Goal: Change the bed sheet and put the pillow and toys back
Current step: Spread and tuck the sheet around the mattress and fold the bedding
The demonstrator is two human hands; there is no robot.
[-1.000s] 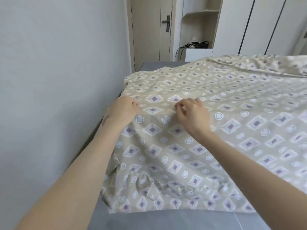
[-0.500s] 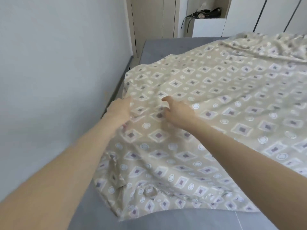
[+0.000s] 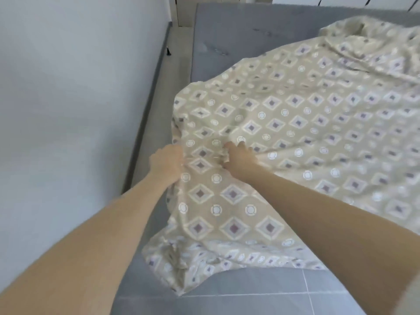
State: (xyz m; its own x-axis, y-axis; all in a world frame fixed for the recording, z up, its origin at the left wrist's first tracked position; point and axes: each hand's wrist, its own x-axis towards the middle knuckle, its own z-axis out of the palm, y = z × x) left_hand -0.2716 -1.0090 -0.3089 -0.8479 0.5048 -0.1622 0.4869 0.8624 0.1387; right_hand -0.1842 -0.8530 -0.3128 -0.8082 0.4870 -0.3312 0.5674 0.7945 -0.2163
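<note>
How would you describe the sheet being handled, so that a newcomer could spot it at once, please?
Start from the grey mattress beside the pale wall. Spread loosely across it lies the bed sheet, gripped near its wall-side edge by the left hand and the right hand. It is the only patterned thing: beige cloth with purple-centred diamonds and white circles.

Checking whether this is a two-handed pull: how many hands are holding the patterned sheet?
2. The left hand grips the sheet at its wall-side edge. The right hand pinches a bunched fold just beside it. No other hands are visible.
</note>
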